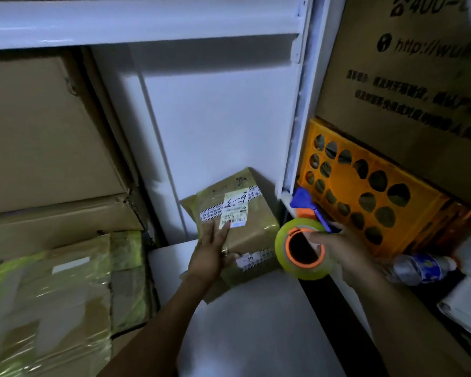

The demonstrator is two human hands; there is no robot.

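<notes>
- The left grip point(211, 251) is released: its fingers lie straight and flat on top of the taped parcel point(256, 227), fingertips reaching the lower edge of the white shipping label point(234, 208).
- The right grip point(343, 251) is grasping the tape dispenser point(303, 198), fingers curled round it beside the tape roll point(282, 248). The roll has an orange core and faces the camera.
- The dispenser's blue part sticks up behind the roll, towards the shelf post point(297, 104).
- The parcel is a brown carton wound in clear tape. It sits tilted at the back of the white tabletop point(256, 322), near the white back panel, with the roll held just beside its right corner.
- Striped printed tape crosses the parcel's top and its front face.
- Right of the post stands an orange crate point(365, 194) with round holes, and a large printed carton point(408, 77) rests above it.
- A plastic bottle point(419, 268) lies on its side below the crate, just beyond the right grip.
- To the left, plain cartons point(38, 131) are stacked, and a film-wrapped box point(52, 295) sits in front of them, blurred.
</notes>
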